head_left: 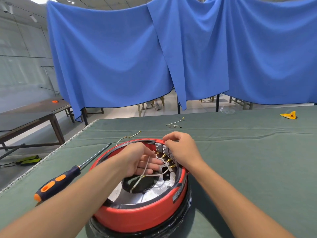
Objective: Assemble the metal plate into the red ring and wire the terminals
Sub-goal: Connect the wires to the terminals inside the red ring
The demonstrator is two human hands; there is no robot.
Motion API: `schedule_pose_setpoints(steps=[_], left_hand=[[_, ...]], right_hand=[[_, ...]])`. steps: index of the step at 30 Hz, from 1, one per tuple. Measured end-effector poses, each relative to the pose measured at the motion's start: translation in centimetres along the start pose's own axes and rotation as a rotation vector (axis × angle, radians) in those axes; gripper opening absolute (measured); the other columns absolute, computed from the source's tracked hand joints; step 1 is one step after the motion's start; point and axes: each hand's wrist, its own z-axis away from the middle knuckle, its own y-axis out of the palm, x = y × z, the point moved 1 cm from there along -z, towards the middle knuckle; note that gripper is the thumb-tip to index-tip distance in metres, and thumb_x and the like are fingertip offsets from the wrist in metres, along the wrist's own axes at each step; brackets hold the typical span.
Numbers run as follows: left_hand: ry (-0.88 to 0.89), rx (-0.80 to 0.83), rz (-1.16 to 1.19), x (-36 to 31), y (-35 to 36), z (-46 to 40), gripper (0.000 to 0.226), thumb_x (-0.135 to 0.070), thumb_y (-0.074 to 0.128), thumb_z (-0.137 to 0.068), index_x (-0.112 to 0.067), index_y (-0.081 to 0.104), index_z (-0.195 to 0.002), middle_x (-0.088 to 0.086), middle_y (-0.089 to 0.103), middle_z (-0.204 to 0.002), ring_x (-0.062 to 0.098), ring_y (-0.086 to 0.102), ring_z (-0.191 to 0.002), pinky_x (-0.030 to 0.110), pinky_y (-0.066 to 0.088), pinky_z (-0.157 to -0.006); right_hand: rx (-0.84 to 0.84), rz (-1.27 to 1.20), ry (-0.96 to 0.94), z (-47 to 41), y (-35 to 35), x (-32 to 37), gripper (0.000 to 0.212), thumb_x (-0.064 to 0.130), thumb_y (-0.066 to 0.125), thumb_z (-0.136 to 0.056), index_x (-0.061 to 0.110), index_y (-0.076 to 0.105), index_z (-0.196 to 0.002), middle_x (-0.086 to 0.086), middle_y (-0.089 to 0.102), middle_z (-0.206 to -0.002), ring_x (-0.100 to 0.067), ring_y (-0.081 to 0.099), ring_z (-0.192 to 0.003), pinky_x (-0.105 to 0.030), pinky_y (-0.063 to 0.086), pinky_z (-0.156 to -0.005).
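The red ring (137, 215) lies on the green table, with the silver metal plate (145, 194) seated inside it. A grey terminal block (161, 148) with brass connectors stands at the ring's far inner edge. White wires (154, 175) run from the terminals down across the plate. My left hand (142, 160) reaches into the ring, palm up, fingers extended under the wires near the terminals. My right hand (181, 148) is over the terminal block, its fingers curled and pinching at the block's top.
An orange-and-black screwdriver (68, 177) lies left of the ring. Loose wires with ring lugs lie beyond the ring (130, 136) and farther back (175, 123). A yellow scrap (289, 115) sits at the far right. The table's left edge (51, 153) runs diagonally.
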Motion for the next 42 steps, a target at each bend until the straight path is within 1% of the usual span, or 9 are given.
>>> schedule_pose_setpoints(steps=[3, 9, 13, 15, 20, 28, 35, 42], left_hand=[[0.001, -0.009, -0.006, -0.8, -0.3, -0.3, 0.014, -0.009, 0.048, -0.091, -0.003, 0.060, -0.085, 0.008, 0.072, -0.065, 0.013, 0.064, -0.045, 0.016, 0.045, -0.039], [-0.046, 0.003, -0.046, -1.1, 0.0, -0.9, 0.014, -0.006, 0.048, -0.092, -0.001, 0.060, -0.085, 0.008, 0.069, -0.060, 0.013, 0.063, -0.042, 0.017, 0.045, -0.037], [-0.051, 0.003, -0.036, -0.5, 0.1, -1.1, 0.014, -0.006, 0.048, -0.092, -0.002, 0.059, -0.085, 0.007, 0.068, -0.057, 0.013, 0.061, -0.040, 0.016, 0.044, -0.036], [-0.048, 0.005, -0.028, -0.3, 0.1, -1.2, 0.013, -0.006, 0.048, -0.092, -0.003, 0.058, -0.085, 0.006, 0.067, -0.056, 0.012, 0.061, -0.040, 0.016, 0.044, -0.037], [-0.040, 0.016, -0.029, -0.4, 0.1, -1.4, 0.013, -0.007, 0.048, -0.092, -0.003, 0.059, -0.086, 0.004, 0.067, -0.056, 0.010, 0.057, -0.038, 0.013, 0.042, -0.037], [-0.008, 0.017, -0.005, -0.4, 0.1, -1.0, 0.015, -0.008, 0.047, -0.092, -0.005, 0.059, -0.084, 0.002, 0.066, -0.054, 0.008, 0.054, -0.035, 0.013, 0.039, -0.035], [-0.005, -0.035, -0.026, -0.4, 0.0, -1.2, 0.012, -0.007, 0.047, -0.092, -0.003, 0.058, -0.090, 0.004, 0.066, -0.053, 0.010, 0.055, -0.035, 0.014, 0.040, -0.035], [-0.001, -0.056, -0.067, -0.2, 0.0, -1.3, 0.013, -0.009, 0.049, -0.091, -0.004, 0.060, -0.092, 0.003, 0.067, -0.054, 0.011, 0.060, -0.039, 0.015, 0.042, -0.036]], right_hand=[[0.005, 0.004, 0.001, 0.1, 0.0, 0.0, 0.015, 0.015, 0.057, -0.085, 0.026, 0.068, -0.085, 0.010, 0.066, -0.087, -0.009, 0.060, -0.088, -0.025, 0.044, -0.071], [0.007, 0.028, -0.001, 0.0, 0.0, -0.1, 0.023, 0.008, 0.054, -0.084, 0.028, 0.064, -0.090, 0.009, 0.067, -0.095, -0.010, 0.061, -0.093, -0.029, 0.049, -0.082], [0.023, 0.043, -0.001, -0.2, 0.1, -0.3, 0.025, 0.009, 0.053, -0.084, 0.025, 0.065, -0.100, 0.007, 0.067, -0.103, -0.010, 0.061, -0.098, -0.030, 0.050, -0.087], [0.034, 0.039, 0.008, -0.3, 0.2, -0.3, 0.026, 0.009, 0.053, -0.085, 0.023, 0.065, -0.103, 0.007, 0.067, -0.103, -0.010, 0.061, -0.097, -0.030, 0.050, -0.086], [0.035, 0.021, 0.006, -0.3, 0.2, -0.4, 0.023, 0.008, 0.054, -0.086, 0.020, 0.065, -0.102, 0.006, 0.067, -0.099, -0.011, 0.062, -0.096, -0.029, 0.050, -0.085], [0.015, -0.005, 0.014, -0.4, 0.1, -0.3, 0.021, 0.006, 0.057, -0.084, 0.022, 0.065, -0.092, 0.005, 0.066, -0.092, -0.012, 0.062, -0.093, -0.025, 0.047, -0.079], [0.019, 0.005, 0.014, -0.3, 0.0, -0.2, 0.020, 0.007, 0.057, -0.084, 0.020, 0.067, -0.096, 0.004, 0.067, -0.094, -0.012, 0.062, -0.093, -0.027, 0.049, -0.082], [0.022, -0.008, 0.016, -0.3, 0.1, -0.2, 0.018, 0.007, 0.058, -0.085, 0.021, 0.066, -0.092, 0.004, 0.067, -0.091, -0.012, 0.063, -0.092, -0.025, 0.048, -0.079]])
